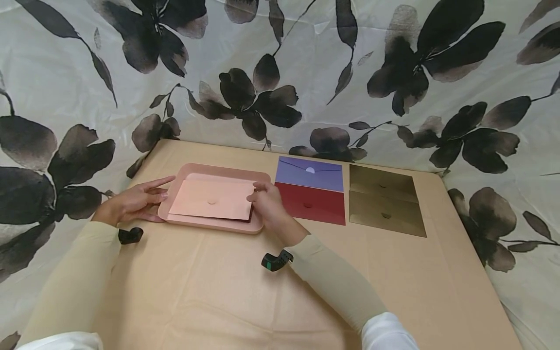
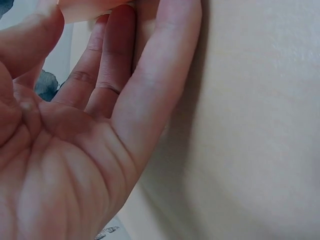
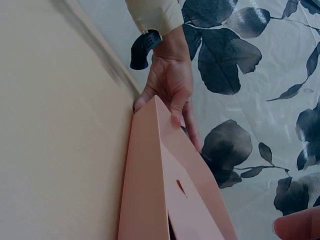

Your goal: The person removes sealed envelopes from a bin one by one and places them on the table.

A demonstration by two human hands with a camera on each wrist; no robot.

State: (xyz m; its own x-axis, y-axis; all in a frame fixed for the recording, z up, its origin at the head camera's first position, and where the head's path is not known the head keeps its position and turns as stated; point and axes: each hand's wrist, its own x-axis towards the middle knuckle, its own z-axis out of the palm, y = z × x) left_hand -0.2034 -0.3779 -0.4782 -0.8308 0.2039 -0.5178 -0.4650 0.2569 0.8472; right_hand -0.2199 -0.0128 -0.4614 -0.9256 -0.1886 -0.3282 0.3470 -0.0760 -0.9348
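A pale pink envelope (image 1: 210, 198) with a small rounded tab lies over a pink tray (image 1: 197, 171), its right end slightly raised. My right hand (image 1: 271, 209) pinches that right end, fingers curled. At the tray's left end is my left hand (image 1: 135, 200), its fingers fairly straight and spread, touching the rim. In the left wrist view, the left hand's fingers (image 2: 117, 55) reach up to a pink edge (image 2: 90, 9). From the right wrist view, the left hand (image 3: 172, 82) shows at the far end of the tray (image 3: 142, 175); only one fingertip (image 3: 297, 225) of the right hand appears.
Right of the tray, a blue-purple envelope (image 1: 308, 174) lies above a dark red one (image 1: 310, 204). Further right are two olive-gold envelopes (image 1: 387, 209), one above the other. A tan cloth covers the table (image 1: 210, 291); floral fabric (image 1: 306, 63) hangs behind it.
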